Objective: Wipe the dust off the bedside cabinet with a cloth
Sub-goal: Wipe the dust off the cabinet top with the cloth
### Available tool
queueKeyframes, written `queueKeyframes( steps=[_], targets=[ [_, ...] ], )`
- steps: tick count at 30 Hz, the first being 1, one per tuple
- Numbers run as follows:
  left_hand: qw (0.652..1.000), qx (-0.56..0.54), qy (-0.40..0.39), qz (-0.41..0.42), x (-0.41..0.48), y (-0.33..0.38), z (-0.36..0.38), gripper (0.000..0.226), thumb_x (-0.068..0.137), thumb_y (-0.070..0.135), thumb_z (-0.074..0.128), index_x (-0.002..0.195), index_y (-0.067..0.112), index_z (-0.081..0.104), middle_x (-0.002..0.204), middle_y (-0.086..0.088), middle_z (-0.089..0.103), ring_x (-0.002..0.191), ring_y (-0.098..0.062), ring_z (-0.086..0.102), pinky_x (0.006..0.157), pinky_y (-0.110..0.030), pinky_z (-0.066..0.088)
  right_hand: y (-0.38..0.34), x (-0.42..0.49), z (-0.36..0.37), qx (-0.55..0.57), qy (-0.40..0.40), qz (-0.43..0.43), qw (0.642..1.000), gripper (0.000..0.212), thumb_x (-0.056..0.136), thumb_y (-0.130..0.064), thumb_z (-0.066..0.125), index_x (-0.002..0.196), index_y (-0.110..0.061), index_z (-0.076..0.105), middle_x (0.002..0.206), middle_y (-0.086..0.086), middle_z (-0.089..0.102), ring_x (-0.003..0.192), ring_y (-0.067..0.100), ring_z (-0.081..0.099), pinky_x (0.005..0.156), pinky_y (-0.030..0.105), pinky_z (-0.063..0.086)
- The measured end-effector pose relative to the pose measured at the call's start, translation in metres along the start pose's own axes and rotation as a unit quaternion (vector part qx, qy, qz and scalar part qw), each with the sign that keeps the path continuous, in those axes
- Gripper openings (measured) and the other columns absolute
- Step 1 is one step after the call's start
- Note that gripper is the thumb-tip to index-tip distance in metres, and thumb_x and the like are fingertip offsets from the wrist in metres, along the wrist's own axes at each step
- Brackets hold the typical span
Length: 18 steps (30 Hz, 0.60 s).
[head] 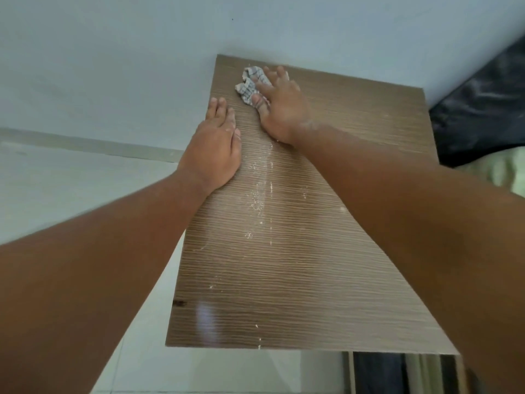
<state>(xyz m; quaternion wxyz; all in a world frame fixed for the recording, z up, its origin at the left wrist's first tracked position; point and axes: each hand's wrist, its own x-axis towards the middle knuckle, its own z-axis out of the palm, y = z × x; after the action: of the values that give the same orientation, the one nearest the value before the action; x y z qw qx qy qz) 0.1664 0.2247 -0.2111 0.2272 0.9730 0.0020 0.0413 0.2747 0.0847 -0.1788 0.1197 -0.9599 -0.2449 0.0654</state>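
Observation:
The bedside cabinet (312, 265) has a brown wood-grain top that fills the middle of the view. White dust (260, 194) lies in streaks and specks down its centre. A small checked cloth (248, 86) sits near the far left corner of the top. My right hand (279, 106) presses flat on the cloth, fingers spread over it. My left hand (216, 146) rests flat on the cabinet's left edge, fingers together, holding nothing. White powder clings to my right wrist.
A pale wall (113, 66) stands right behind the cabinet. Light floor tiles (71, 177) lie to the left. A dark bed edge (477, 109) and green bedding (505, 172) sit close on the right.

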Motion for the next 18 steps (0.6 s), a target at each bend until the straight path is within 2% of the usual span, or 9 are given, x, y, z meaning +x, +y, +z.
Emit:
queueKeyframes(
  steps=[5, 12, 18],
  targets=[
    [1.0, -0.004, -0.006, -0.001, 0.0, 0.001, -0.002, 0.053, 0.105, 0.017, 0.03, 0.152, -0.007, 0.026, 0.163, -0.023, 0.02, 0.155, -0.031, 0.01, 0.126, -0.041, 0.014, -0.001, -0.052, 0.008, 0.003, -0.012, -0.064, 0.998, 0.049, 0.109, -0.036, 0.035, 0.157, -0.025, 0.031, 0.167, 0.001, 0.019, 0.156, 0.025, 0.006, 0.125, 0.04, 0.006],
    [1.0, -0.005, -0.017, -0.017, -0.001, 0.002, -0.005, 0.052, 0.107, 0.019, 0.025, 0.153, -0.004, 0.027, 0.165, -0.019, 0.017, 0.155, -0.028, 0.006, 0.125, -0.048, 0.015, -0.004, -0.124, 0.022, 0.033, -0.017, -0.1, 0.994, 0.048, 0.108, -0.033, 0.038, 0.154, -0.021, 0.037, 0.165, 0.003, 0.026, 0.156, 0.027, 0.01, 0.126, 0.044, 0.009],
    [1.0, -0.003, -0.016, -0.014, -0.002, 0.002, -0.004, 0.052, 0.106, 0.02, 0.026, 0.153, -0.003, 0.028, 0.164, -0.02, 0.017, 0.155, -0.029, 0.007, 0.125, -0.048, 0.015, -0.009, -0.175, 0.032, 0.049, -0.016, -0.119, 0.992, 0.048, 0.108, -0.031, 0.039, 0.154, -0.019, 0.038, 0.165, 0.003, 0.026, 0.156, 0.026, 0.009, 0.126, 0.042, 0.006]
  ],
)
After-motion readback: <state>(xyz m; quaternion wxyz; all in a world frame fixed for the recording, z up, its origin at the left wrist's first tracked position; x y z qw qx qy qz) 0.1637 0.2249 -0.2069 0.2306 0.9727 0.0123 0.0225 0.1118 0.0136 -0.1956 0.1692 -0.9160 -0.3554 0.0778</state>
